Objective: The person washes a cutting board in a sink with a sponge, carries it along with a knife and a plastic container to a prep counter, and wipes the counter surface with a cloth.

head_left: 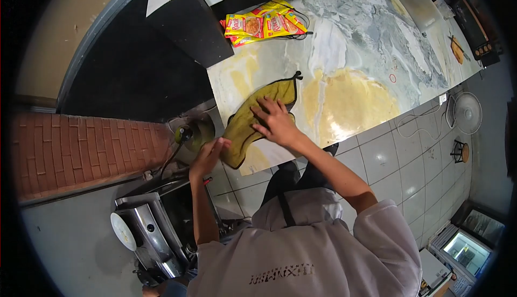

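A yellow-green cloth (247, 116) with a dark edging lies partly bunched on the near left part of the marble-patterned table (344, 108). My right hand (277, 120) rests flat on the cloth, its fingers spread. At the cloth's lower left border, by the table's edge, my left hand (209, 156) is closed on the fabric, with some of its fingers hidden. One corner of the cloth, with a dark tip, points away toward the table's middle.
Yellow and red food packets (264, 26) lie on the table's far left with a dark cable. A stove (151, 232) stands at lower left, a fan (467, 112) on the right. A black oven-like appliance (474, 27) sits at far right, near a brown item (457, 50).
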`<state>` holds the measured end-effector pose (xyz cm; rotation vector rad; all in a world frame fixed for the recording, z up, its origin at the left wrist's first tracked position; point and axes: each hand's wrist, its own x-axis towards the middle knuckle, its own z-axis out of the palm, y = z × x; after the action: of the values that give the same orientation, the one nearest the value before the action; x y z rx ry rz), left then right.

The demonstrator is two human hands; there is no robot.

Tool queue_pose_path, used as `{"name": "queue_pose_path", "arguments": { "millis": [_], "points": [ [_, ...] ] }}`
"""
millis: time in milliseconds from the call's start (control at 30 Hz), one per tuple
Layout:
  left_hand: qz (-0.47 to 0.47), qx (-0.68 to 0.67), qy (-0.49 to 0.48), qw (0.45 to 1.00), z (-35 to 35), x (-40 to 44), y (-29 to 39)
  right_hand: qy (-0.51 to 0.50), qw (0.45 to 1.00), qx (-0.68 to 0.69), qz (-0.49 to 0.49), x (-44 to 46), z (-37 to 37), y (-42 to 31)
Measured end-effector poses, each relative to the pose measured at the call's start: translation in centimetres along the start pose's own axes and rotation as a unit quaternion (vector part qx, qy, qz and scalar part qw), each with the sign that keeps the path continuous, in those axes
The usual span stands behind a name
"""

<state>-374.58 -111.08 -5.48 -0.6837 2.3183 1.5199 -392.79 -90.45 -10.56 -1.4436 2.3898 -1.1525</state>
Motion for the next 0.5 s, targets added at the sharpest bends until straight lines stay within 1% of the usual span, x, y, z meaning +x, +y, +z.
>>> {"name": "queue_pose_path", "arguments": {
  "millis": [33, 67, 100, 133, 200, 233, 267, 333, 367, 433, 500],
  "points": [
    [-0.003, 0.0, 0.001, 1.0, 0.4, -0.4, 0.9, -0.02, 0.996, -0.082, -0.014, -0.5, 1.1, -0.4],
    [0.1, 0.107, 0.055, 0.988, 1.4, -0.6, 2.0, -0.04, 0.985, -0.163, -0.028, -0.8, 2.1, -0.6],
    [0.201, 0.211, 0.106, 0.951, 2.4, -0.7, 2.8, -0.094, 0.981, -0.169, -0.013, -0.9, 2.4, -1.1],
    [0.197, 0.211, 0.107, 0.951, 3.2, -0.3, 2.6, -0.097, 0.981, -0.167, -0.015, -0.9, 2.7, -1.5],
    [0.24, 0.231, 0.143, 0.932, 5.1, 0.4, 1.0, -0.103, 0.982, -0.152, -0.046, -1.2, 3.5, -2.6],
    [0.219, 0.202, 0.132, 0.946, 5.5, 0.7, 0.2, -0.103, 0.982, -0.145, -0.065, -1.4, 3.8, -3.0],
    [0.218, 0.204, 0.131, 0.946, 6.2, 1.0, -0.5, -0.102, 0.982, -0.143, -0.064, -1.4, 4.0, -3.1],
    [0.2, 0.188, 0.195, 0.942, 8.2, 0.9, -1.6, -0.118, 0.977, -0.154, -0.086, -1.7, 4.1, -3.4],
    [0.196, 0.187, 0.194, 0.943, 9.1, 0.8, -2.1, -0.122, 0.977, -0.152, -0.086, -1.8, 4.0, -3.4],
    [0.184, 0.1, 0.21, 0.955, 10.4, 0.2, -2.4, -0.139, 0.975, -0.131, -0.114, -2.1, 3.8, -3.2],
    [0.173, 0.086, 0.198, 0.961, 10.8, -0.4, -2.5, -0.149, 0.973, -0.128, -0.122, -2.6, 3.7, -3.3]
  ]
}}
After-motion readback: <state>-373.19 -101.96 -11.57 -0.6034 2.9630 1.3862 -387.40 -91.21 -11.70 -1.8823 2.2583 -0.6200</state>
